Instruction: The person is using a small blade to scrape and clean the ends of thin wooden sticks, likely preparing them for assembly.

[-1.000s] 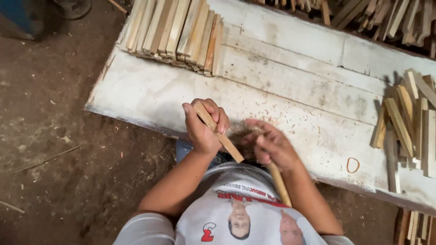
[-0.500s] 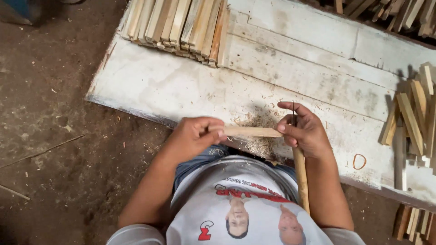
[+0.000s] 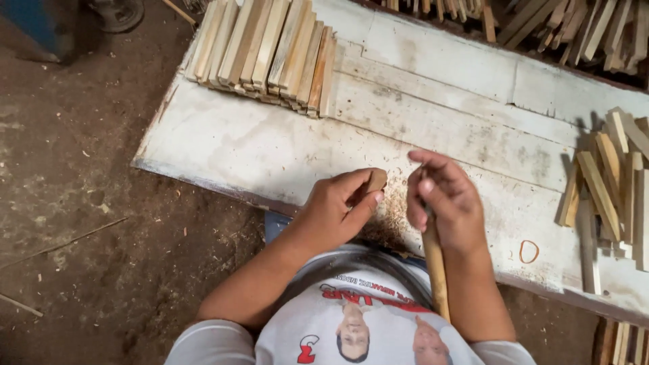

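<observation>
Two hands over the white table's [image 3: 257, 145] near edge: left hand [image 3: 334, 213] pinching a short wooden piece [image 3: 376, 180], right hand [image 3: 443, 203] just beside it, fist closed round a wooden handle [image 3: 436, 270].

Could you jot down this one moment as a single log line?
left hand: grips wooden piece | right hand: holds wooden handle | white bench: stacked slats, loose slats, rubber band

no packages, labels, signs or screens here.
</observation>
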